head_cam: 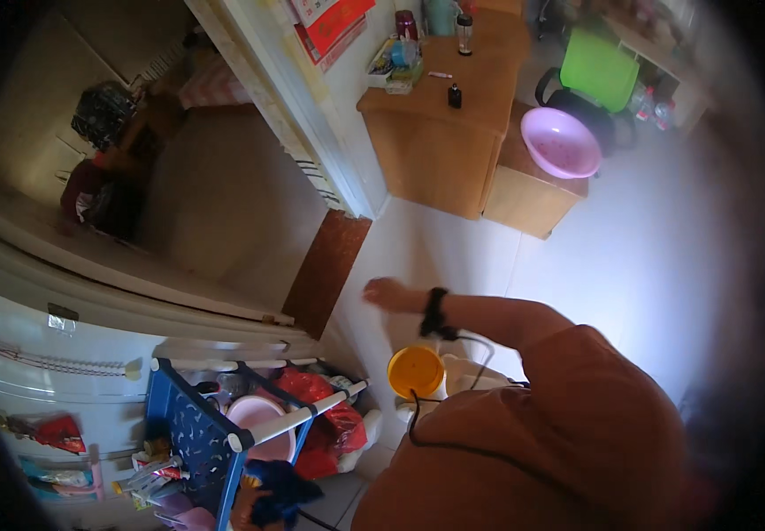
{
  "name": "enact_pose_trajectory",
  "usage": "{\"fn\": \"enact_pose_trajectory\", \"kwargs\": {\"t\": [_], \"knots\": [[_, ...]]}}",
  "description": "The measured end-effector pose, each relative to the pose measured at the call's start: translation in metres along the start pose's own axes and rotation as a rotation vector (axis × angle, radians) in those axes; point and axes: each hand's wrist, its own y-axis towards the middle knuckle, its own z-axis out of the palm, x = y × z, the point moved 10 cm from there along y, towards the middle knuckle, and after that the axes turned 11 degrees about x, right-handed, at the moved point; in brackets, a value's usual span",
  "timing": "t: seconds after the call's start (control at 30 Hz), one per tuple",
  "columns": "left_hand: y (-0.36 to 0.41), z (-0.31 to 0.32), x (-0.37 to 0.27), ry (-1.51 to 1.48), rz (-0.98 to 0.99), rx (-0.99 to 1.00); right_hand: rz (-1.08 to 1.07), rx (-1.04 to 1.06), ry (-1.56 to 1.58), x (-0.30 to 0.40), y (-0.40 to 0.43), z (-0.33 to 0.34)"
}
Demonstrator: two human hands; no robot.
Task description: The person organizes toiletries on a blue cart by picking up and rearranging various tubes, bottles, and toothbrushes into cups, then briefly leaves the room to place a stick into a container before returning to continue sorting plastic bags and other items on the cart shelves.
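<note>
My right hand [385,294] is held out over the pale tiled floor, a black band and cable at its wrist. It is blurred, its fingers look curled, and no object shows in it. Below it is a round yellow plastic thing [415,372], perhaps a bucket or stool, close to my body. My left hand [244,508] is at the bottom edge beside the blue shelf rack [183,425], partly hidden by a dark blue fabric-like thing [283,491]. A small yellow thing [249,481] lies near its fingers. Whether it grips anything is unclear.
The rack bears a pink basin [263,425], with a red plastic bag [332,411] alongside. A doorway with a brown threshold [329,272] opens at upper left. A wooden cabinet [435,152], a low box holding another pink basin [560,143] and a green-backed chair [598,70] stand beyond.
</note>
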Motion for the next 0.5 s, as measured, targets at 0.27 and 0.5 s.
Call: {"fn": "enact_pose_trajectory", "kwargs": {"t": [0.27,0.5], "knots": [[0.048,0.142,0.073,-0.423,-0.044,0.112,0.968,-0.393,0.372,-0.183,-0.299,-0.15],[0.106,0.216,0.037,-0.554,-0.009,0.196,1.207,-0.613,0.412,-0.23,-0.391,-0.18]]}}
